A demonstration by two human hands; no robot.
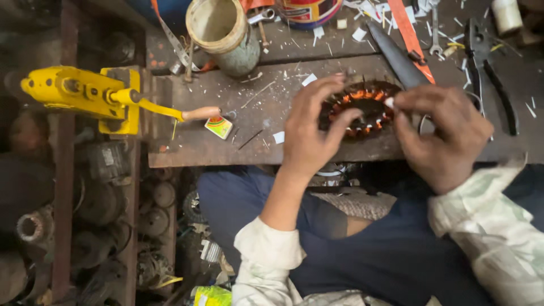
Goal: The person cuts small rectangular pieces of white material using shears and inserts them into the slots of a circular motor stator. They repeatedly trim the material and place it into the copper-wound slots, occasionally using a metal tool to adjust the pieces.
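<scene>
At the bottom of the frame the person's dark trousers (391, 249) and pale sleeves fill the lower right. Above them, at centre, the left hand (313, 133) rests on the near-left side of a stator (362, 107), its fingers spread, one fingertip dipping into the ring's open middle. The right hand (445, 136), right of centre, has its fingers drawn together at the ring's right edge, pinching a small white slip (389, 102). The stator, ringed with copper windings, lies flat on a worn wooden bench (215, 130), just above frame centre. Left of it, a yellow hand winder (85, 93) is clamped at the bench's end. Farther up sit a dirty cup (221, 34), a dark blade (396, 56), and pliers (487, 62) at upper right.
</scene>
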